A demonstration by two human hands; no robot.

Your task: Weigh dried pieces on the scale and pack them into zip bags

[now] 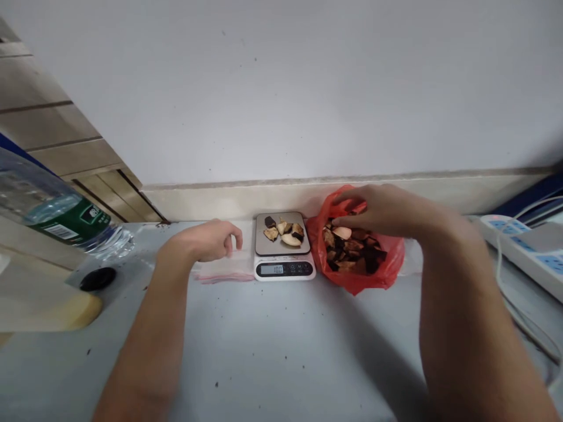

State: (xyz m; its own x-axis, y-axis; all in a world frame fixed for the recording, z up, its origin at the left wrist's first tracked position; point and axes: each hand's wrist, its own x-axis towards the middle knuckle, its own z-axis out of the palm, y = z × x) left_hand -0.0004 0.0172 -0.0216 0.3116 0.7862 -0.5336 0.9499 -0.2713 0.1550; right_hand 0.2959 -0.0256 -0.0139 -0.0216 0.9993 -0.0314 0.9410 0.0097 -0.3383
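Note:
A small digital kitchen scale (285,269) stands by the wall, its display reading about 10.0. Several dried, pale slices with dark edges (290,239) lie on its metal plate. Just left of it, my left hand (215,240) hovers with loosely bent fingers and nothing visible in them, over a stack of clear plastic zip bags (226,271). To the right of the scale, a red plastic bag (389,275) gapes wide, full of dark and brown dried pieces (352,252). My right hand (373,205) reaches into its mouth, thumb and fingers apart; some fingertips are hidden.
A large plastic bottle with a green label (73,220) stands at the left, near a black lid (98,279) and a translucent container (39,299). At the right are a white power strip (528,246) and a cable (501,269). A wall (281,105) closes off the back.

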